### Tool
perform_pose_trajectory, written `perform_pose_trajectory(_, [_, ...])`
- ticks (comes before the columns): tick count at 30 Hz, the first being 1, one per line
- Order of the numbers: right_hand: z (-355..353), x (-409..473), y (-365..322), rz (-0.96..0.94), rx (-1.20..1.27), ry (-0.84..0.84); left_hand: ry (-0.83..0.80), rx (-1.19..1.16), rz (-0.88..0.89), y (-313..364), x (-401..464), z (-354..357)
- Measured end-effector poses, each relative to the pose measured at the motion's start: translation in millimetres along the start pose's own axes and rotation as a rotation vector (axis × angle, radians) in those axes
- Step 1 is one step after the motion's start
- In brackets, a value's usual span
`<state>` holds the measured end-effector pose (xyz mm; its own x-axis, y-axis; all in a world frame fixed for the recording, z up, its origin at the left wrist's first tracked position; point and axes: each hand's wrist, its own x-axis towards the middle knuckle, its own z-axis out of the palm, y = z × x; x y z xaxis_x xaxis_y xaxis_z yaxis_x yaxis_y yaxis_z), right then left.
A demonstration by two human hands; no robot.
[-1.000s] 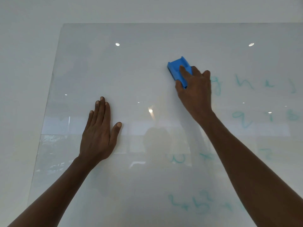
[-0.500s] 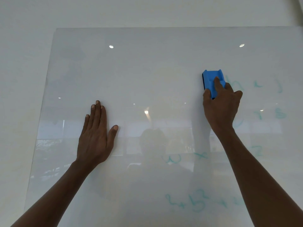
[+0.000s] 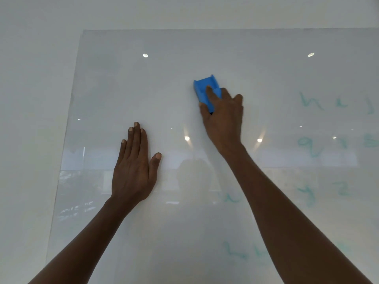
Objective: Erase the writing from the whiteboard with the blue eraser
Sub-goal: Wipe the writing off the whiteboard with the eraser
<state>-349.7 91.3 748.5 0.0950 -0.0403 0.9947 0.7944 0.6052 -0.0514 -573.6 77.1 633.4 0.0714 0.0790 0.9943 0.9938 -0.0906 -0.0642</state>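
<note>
A glossy whiteboard (image 3: 127,83) fills most of the head view. My right hand (image 3: 223,117) presses the blue eraser (image 3: 205,87) flat against the board near its upper middle, fingers over the eraser's lower half. My left hand (image 3: 133,167) lies flat on the board to the lower left, fingers together and thumb out, holding nothing. Faint teal writing (image 3: 311,103) stays on the right side in several rows, with more teal letters (image 3: 231,198) below my right forearm and near the bottom (image 3: 235,253).
The pale wall (image 3: 30,99) borders the board on the left and above. Ceiling lights and a person's silhouette reflect in the board's surface (image 3: 192,173).
My right hand swept the eraser right across the top row, then back left to the board's middle. The letter beside it is gone. My left hand stayed planted.
</note>
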Motion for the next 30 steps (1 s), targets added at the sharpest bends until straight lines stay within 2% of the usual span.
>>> perform_pose_trajectory(4, [12.3,-25.8,-34.0,-0.161,0.017,-0.067,-0.005,-0.008,-0.004,-0.6,-0.4,1.4])
perform_pose_trajectory(9, [10.6,-73.0,-44.2,-0.235,0.008,-0.112,0.009,-0.016,-0.007,1.1,-4.1,2.7])
perform_pose_trajectory(23, [-19.5,-205.7,-10.1,-0.190,-0.162,-0.184,-0.024,-0.033,-0.116,52.2,-106.1,16.5])
perform_pose_trajectory(30, [-20.0,-225.0,-2.1,-0.208,-0.204,-0.146,-0.039,-0.014,-0.121,56.8,-112.6,16.8])
